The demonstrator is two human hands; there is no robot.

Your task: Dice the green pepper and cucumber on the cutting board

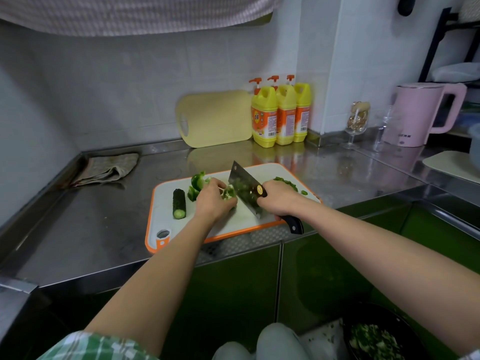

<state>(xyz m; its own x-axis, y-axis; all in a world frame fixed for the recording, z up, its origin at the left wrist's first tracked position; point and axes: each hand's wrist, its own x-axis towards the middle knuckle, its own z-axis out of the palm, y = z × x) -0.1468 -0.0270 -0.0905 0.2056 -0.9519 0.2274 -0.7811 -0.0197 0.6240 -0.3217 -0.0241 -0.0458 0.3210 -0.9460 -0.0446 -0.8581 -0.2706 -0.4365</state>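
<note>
Glossy green pepper point(229, 194) in curled left hand point(214, 201), broad steel cleaver point(243, 187) in gripping right hand point(279, 201).

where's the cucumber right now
In the head view, the cucumber lies on the left part of the cutting board, left of the left hand and pepper pieces.

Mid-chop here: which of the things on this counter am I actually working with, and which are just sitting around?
In use: cutting board, cleaver in the right hand, green pepper held by the left hand, cucumber, diced bits.

Lying about: yellow board, soap bottles, cloth, pink kettle, glasses.
</note>
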